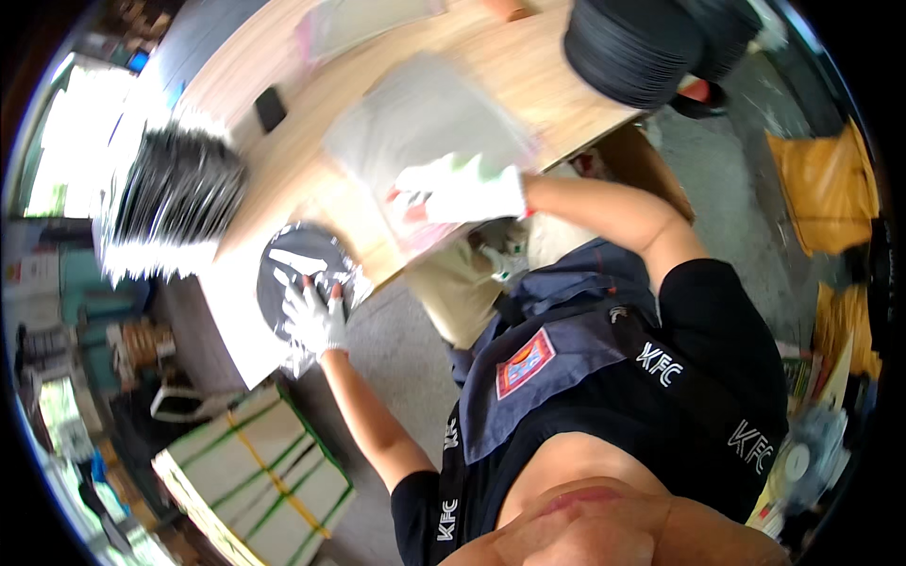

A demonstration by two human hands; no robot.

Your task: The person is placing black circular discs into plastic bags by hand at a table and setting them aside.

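A round black disc (300, 253) in a shiny clear plastic bag lies at the near left edge of the table. My left hand (316, 316), in a white glove with some fingertips bare, rests on it with fingers spread. To the right, a pile of flat clear plastic bags (420, 113) is spread over the tabletop. My right hand (458, 191), also in a white glove, is over the near edge of that pile. Its fingers are bent and blurred, so whether they pinch a bag does not show.
Bagged black discs stand in a tall stack (189, 189) on the left. Bare black discs (630, 52) are piled at the far right. A small black object (271, 108) and more clear sheets (373, 21) lie on the wooden table (302, 170). A strapped bundle (255, 476) stands on the floor.
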